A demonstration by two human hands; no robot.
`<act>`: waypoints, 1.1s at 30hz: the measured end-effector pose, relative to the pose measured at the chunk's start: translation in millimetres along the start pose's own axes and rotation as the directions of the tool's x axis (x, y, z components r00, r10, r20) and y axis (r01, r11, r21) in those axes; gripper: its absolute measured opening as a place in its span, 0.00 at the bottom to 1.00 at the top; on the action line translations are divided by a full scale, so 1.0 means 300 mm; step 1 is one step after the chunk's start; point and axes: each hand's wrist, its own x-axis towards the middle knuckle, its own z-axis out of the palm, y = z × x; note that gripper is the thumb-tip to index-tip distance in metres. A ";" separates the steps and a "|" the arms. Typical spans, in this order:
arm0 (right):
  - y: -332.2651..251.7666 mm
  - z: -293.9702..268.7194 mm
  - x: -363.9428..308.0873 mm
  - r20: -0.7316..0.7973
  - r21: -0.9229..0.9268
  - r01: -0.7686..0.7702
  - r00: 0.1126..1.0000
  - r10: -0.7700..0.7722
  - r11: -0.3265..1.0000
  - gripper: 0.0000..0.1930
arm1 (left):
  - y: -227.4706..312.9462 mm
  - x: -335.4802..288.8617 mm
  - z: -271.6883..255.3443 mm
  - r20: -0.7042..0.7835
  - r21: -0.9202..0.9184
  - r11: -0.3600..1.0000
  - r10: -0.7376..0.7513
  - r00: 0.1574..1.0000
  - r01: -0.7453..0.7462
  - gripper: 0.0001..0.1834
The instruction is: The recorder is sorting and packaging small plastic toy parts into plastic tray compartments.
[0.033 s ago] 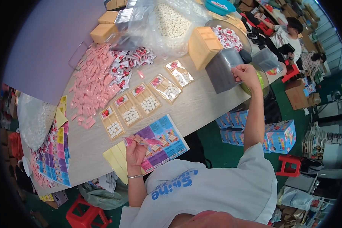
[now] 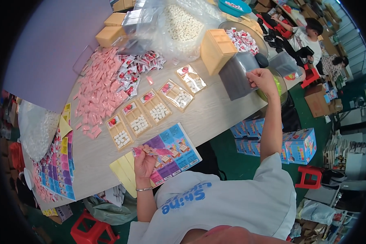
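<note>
My left hand [image 2: 144,164] is closed in a pinch on a small pink printed sticker [image 2: 136,152], above a sheet of colourful stickers [image 2: 179,148] at the table's near edge. Out to the right, my right hand [image 2: 265,83] has its fingers closed at the near edge of a stack of clear plastic lids [image 2: 236,77], which looks grey. Between my hands stands a slanting row of tan compartment trays, from the nearest tray [image 2: 119,132] to the farthest tray [image 2: 191,79]. They hold white pellets and red strawberry packets; the farther ones look glossy, as if covered.
Pink sachets [image 2: 99,85] and strawberry packets [image 2: 130,75] lie heaped at the left. Behind stand a bag of white pellets [image 2: 185,24], stacked tan trays [image 2: 217,49] and a bowl of packets [image 2: 264,42]. Blue boxes [image 2: 299,146] and a red stool [image 2: 309,177] are on the floor.
</note>
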 end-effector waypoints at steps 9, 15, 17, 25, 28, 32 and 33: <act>0.003 -0.030 0.053 0.090 -0.019 -0.019 0.996 0.021 1.000 0.10 | -0.004 0.012 0.009 0.023 0.003 1.000 -0.008 1.000 0.008 0.07; -0.047 0.102 0.013 -0.125 -0.849 0.145 0.880 -0.459 0.509 0.09 | 0.008 -0.018 0.031 -0.051 0.047 0.999 0.029 0.998 -0.027 0.04; -0.115 0.144 -0.005 -0.119 -0.943 -0.005 0.939 -0.322 0.332 0.10 | -0.003 -0.012 0.048 -0.132 0.019 0.997 0.071 0.989 -0.069 0.05; -0.357 0.519 -0.345 -0.085 0.236 0.507 0.860 -0.503 0.829 0.13 | 0.221 -0.160 0.133 0.055 -0.104 0.935 0.347 0.936 -0.340 0.08; -0.383 0.971 -0.453 0.650 0.388 -0.093 0.733 -0.201 0.917 0.13 | 0.326 -0.205 0.110 -0.023 -0.053 0.898 0.436 0.900 -0.437 0.03; -0.283 1.368 -0.471 0.781 0.449 -0.406 0.611 -0.129 0.796 0.11 | 0.382 -0.253 0.075 -0.201 -0.027 0.857 0.499 0.843 -0.514 0.09; -0.273 1.403 -0.466 0.693 0.413 -0.281 0.714 -0.099 0.866 0.11 | 0.389 -0.263 0.068 -0.244 -0.054 0.850 0.497 0.833 -0.524 0.10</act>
